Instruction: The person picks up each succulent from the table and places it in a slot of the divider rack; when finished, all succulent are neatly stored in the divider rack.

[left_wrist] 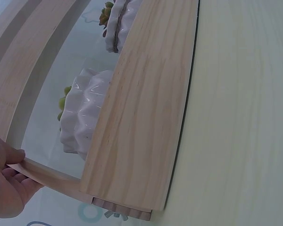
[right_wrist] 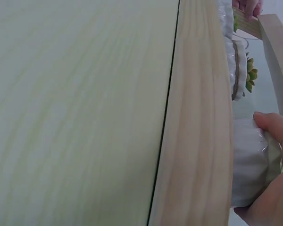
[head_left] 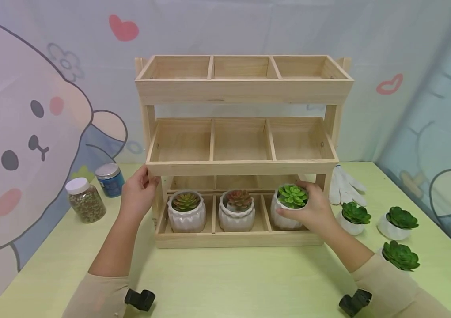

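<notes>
A three-tier wooden plant stand (head_left: 241,168) stands upright on the table. My left hand (head_left: 139,190) grips its left side post below the middle tier; in the left wrist view, thumb and curled fingers pinch that post (left_wrist: 54,178). My right hand (head_left: 316,208) holds a white pot (right_wrist: 249,162) with a bright green succulent (head_left: 293,195), low in the bottom tier's right compartment. Whether the pot touches the floor there is hidden. A white pot (head_left: 187,218) with a green-orange succulent sits in the left compartment, and another white pot (head_left: 236,221) with a reddish succulent fills the middle one.
Right of the stand are white gloves (head_left: 344,185) and three small potted succulents (head_left: 355,213), (head_left: 398,224), (head_left: 400,255). To the left stand a jar of granules (head_left: 87,204) with a white lid and a blue jar (head_left: 110,181). A printed cloth (head_left: 241,26) hangs behind.
</notes>
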Action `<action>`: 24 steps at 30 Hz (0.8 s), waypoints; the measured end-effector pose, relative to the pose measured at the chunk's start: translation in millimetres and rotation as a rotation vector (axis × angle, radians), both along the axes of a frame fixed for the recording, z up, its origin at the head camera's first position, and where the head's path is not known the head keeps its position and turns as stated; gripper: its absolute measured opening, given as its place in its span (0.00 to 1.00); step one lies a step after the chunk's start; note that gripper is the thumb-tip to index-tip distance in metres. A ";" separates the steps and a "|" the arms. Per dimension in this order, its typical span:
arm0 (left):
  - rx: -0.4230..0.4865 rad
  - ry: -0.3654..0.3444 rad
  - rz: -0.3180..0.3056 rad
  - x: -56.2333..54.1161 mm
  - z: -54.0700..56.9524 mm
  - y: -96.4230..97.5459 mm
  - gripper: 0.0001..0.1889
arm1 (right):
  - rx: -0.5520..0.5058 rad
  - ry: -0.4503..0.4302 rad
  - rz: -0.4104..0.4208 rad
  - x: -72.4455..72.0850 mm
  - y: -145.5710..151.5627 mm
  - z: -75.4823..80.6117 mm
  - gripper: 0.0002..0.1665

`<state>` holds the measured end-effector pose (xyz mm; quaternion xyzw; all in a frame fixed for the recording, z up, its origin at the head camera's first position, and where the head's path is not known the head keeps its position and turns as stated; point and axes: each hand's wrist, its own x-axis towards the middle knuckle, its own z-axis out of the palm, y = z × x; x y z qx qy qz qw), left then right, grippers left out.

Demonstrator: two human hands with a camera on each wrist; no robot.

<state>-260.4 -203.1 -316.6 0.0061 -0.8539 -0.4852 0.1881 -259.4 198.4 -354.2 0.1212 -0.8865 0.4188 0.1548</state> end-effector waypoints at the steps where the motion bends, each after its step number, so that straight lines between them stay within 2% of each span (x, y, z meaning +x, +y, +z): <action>1: 0.001 -0.001 0.000 0.0 -0.2 0.0 0.23 | 0.001 -0.012 -0.002 -0.2 0.0 -1.3 0.52; 15: -0.004 -0.007 -0.003 0.2 0.5 0.9 0.22 | 0.032 -0.046 0.007 -5.6 2.3 -13.5 0.54; 24: 0.008 -0.013 -0.005 1.4 2.1 1.7 0.23 | 0.032 -0.085 0.000 -9.3 3.2 -12.9 0.55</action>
